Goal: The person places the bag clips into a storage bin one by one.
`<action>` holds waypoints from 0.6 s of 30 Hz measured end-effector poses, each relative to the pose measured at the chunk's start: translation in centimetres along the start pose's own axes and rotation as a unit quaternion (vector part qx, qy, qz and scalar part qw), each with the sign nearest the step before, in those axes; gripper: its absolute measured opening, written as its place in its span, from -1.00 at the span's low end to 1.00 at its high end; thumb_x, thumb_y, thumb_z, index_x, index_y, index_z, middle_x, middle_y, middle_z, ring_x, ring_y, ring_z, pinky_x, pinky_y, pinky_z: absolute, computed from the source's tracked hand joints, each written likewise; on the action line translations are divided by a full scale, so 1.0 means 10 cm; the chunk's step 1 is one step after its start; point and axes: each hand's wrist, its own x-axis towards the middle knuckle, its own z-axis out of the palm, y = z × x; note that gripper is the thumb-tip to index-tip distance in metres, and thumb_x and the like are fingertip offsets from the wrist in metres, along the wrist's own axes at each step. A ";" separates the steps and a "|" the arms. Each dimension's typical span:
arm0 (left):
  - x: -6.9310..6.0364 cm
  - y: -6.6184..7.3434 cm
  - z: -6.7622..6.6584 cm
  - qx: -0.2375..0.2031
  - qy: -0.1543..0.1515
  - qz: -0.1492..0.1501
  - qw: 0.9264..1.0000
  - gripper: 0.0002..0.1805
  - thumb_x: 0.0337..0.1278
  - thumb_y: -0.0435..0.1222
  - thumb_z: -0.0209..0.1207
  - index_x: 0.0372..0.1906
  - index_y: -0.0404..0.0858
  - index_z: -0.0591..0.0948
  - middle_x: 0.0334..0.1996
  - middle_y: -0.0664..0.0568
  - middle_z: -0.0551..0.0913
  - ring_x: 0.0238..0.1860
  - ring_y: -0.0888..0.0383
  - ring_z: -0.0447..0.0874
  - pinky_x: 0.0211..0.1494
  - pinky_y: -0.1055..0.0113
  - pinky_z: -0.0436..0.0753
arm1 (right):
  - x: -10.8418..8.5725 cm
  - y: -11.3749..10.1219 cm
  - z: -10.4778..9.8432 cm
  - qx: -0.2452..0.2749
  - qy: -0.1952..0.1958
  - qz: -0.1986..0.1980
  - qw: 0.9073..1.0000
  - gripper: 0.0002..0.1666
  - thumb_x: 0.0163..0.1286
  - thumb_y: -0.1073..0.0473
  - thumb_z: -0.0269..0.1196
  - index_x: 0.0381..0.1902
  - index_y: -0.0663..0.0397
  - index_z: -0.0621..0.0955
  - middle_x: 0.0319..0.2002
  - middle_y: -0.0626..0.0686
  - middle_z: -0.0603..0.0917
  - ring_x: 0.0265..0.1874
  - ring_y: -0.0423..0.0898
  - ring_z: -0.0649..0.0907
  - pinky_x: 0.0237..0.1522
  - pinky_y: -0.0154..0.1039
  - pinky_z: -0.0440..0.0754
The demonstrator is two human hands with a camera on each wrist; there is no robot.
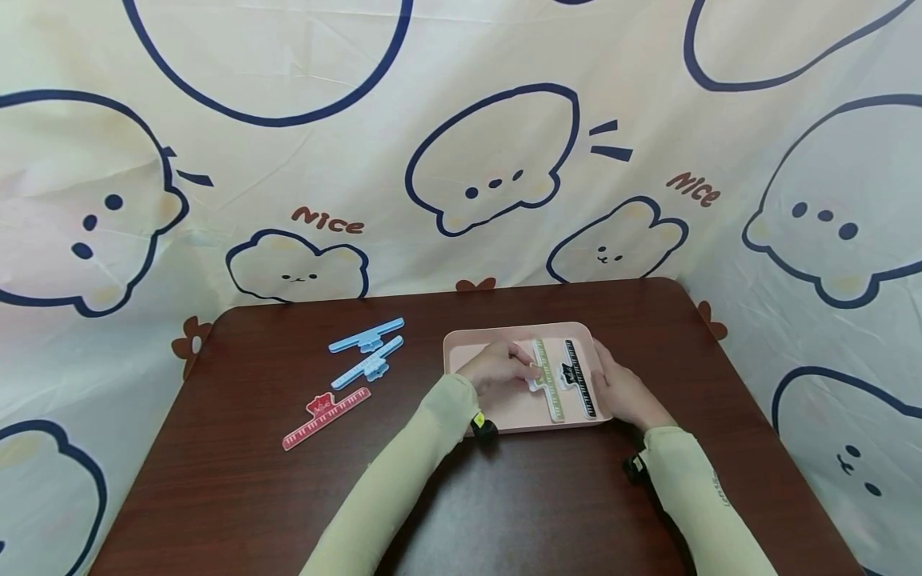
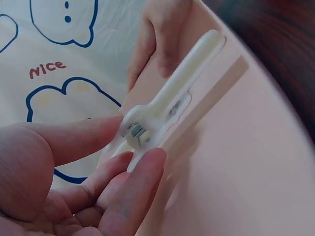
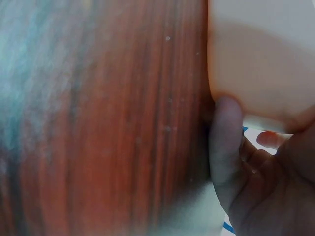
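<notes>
A pale pink tray (image 1: 497,412) holds a green ruler-like clip (image 1: 549,384) and a black one (image 1: 582,380). My left hand (image 1: 500,364) pinches the green clip by its handle; in the left wrist view thumb and fingers of the left hand (image 2: 98,182) grip the clip's tab, and its pale bar (image 2: 189,69) stands tilted above the tray (image 2: 246,147). At the tray's right side is my right hand (image 1: 623,388). The right wrist view shows the right hand (image 3: 266,182) with its thumb against the edge of the tray (image 3: 261,64).
Left of the tray on the dark brown table (image 1: 238,496) lie two blue clips (image 1: 367,336) (image 1: 369,364) and a red clip (image 1: 326,418). A cream cloth (image 1: 389,160) with cartoon outlines hangs behind the table and at both sides.
</notes>
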 end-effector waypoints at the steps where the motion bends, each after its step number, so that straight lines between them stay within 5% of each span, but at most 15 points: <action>1: 0.01 0.00 0.00 0.005 0.000 -0.001 1.000 -0.79 0.16 -0.28 0.47 -0.18 -0.31 0.74 -0.28 0.01 0.72 -0.27 0.16 0.71 -0.10 0.39 0.58 | 0.00 0.00 0.00 0.000 -0.001 0.000 1.000 -0.22 0.70 0.06 -0.18 0.70 0.01 -0.19 0.47 0.47 0.34 0.27 0.30 0.55 0.32 0.34 0.45; 18: 0.00 0.01 0.05 0.032 -0.010 0.001 0.999 -0.78 0.17 -0.28 0.47 -0.21 -0.32 0.69 -0.39 0.06 0.64 -0.36 0.18 0.66 -0.20 0.43 0.58 | -0.01 -0.01 0.01 0.003 0.007 -0.005 1.000 -0.23 0.69 0.08 -0.18 0.70 0.02 -0.18 0.42 0.48 0.39 0.21 0.29 0.59 0.30 0.32 0.48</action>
